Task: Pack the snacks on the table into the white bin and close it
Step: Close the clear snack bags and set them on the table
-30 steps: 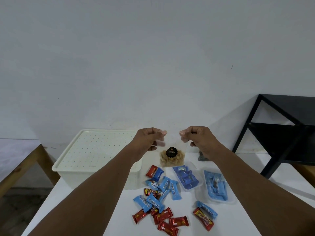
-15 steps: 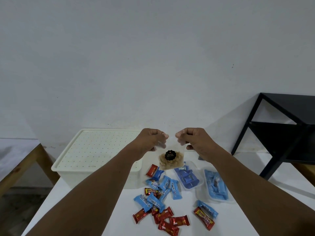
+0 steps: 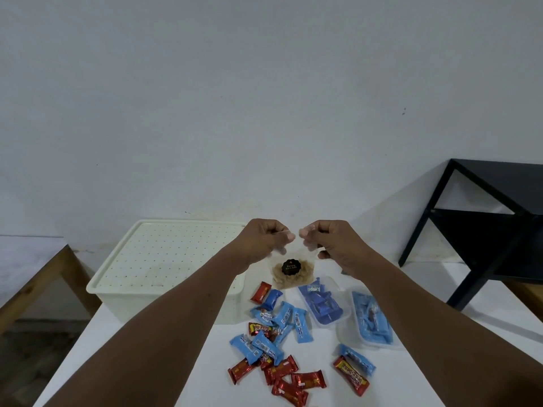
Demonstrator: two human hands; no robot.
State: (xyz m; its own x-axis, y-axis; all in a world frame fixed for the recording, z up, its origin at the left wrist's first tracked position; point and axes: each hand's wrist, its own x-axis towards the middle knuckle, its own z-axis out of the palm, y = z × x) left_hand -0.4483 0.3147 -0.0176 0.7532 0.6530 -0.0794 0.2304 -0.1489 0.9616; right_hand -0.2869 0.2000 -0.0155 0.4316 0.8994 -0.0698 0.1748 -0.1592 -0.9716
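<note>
Both arms reach forward, hands raised above the far part of the white table [image 3: 320,353], knuckles up, wrists level.

- Your left hand [image 3: 266,239]: fingers curled, thumb and forefinger pinched on the top edge of a clear plastic bag of brown snack with a round black label [image 3: 291,271].
- Your right hand [image 3: 329,242]: same curl, pinching the bag's top edge on the other side. The two sets of fingertips sit close, a small gap between them.
- The bag hangs straight below your fingers; I cannot tell whether its bottom touches the table.

Edges and room:
- Left of your left fingers, the white plastic bin [image 3: 164,259] stands with its perforated lid on, its near corner just beside your left forearm.
- Below and nearer than your fingers lie loose blue and red wrapped bars [image 3: 273,342].
- Under your right fingers sit two clear trays of blue packets [image 3: 321,306] [image 3: 371,321], side by side.
- Well right of your right fingers stands a black metal shelf frame [image 3: 493,224], off the table's edge.
- Above your fingers there is only bare wall.
</note>
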